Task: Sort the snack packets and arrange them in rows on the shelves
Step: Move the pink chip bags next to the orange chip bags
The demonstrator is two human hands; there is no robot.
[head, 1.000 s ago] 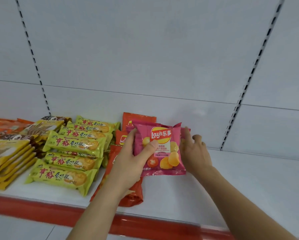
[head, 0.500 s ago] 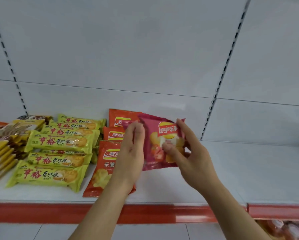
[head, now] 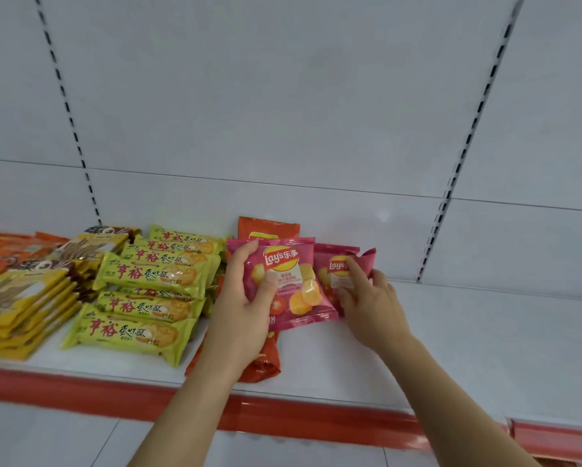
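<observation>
In the head view, the left hand (head: pixel 246 305) is gripping a pink foil Lay's crisp packet (head: pixel 284 284), thumb curled over its printed front and fingers wrapped behind its left edge, holding it just above the white metal shelf (head: pixel 485 348) and in front of the orange packets. The right hand (head: pixel 372 303) is pinching a second pink Lay's packet (head: pixel 342 269) that is sitting just behind and to the right of the first, with the forefinger stretched across its logo and the other fingers curled at its lower edge; whether this packet is resting on the shelf or being held clear of it cannot be told.

Left of the hands, the sorting is looking well advanced. Lime-green biscuit packets with red lettering (head: pixel 141 305) are lying in a stacked row running front to back, and yellow flat packets (head: pixel 16 308) are piled beside them at the frame's left edge. Orange-red crisp bags (head: pixel 266 230) are forming their own row, partly hidden under the left arm.

The pink packets appear to be only starting their row, just right of the orange one. The long stretch of shelf to the right is carrying nothing visible, so a fair share of the arranging probably remains, though how many packets are left cannot be seen here.
</observation>
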